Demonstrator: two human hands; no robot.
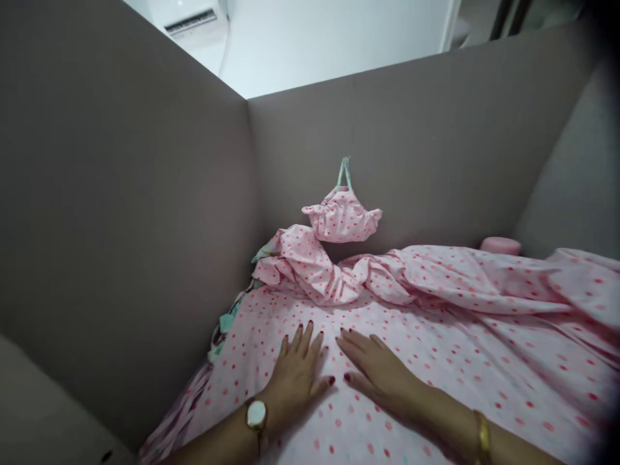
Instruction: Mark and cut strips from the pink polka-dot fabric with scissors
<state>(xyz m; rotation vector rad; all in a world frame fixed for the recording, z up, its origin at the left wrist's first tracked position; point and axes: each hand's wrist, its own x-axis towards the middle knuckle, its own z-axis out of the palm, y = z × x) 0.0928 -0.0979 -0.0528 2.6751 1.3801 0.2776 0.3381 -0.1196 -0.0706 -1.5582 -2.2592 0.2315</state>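
Observation:
A pink sheet with red dots [436, 361] lies spread over a surface between grey panels. My left hand [296, 371] rests flat on it, fingers stretched out, with a gold watch on the wrist. My right hand [380, 373] lies flat beside it, fingers together and extended, a gold bangle on the wrist. The two hands nearly touch at the thumbs. Just beyond the fingers the cloth is bunched into a crumpled ridge [320, 265].
Tall grey panels [126, 213] enclose the left, back and right. A small dotted pink pouch with a green loop [341, 216] hangs on the back panel. A pink round object [500, 245] peeks at the back right. An air conditioner [190, 19] sits high on the wall.

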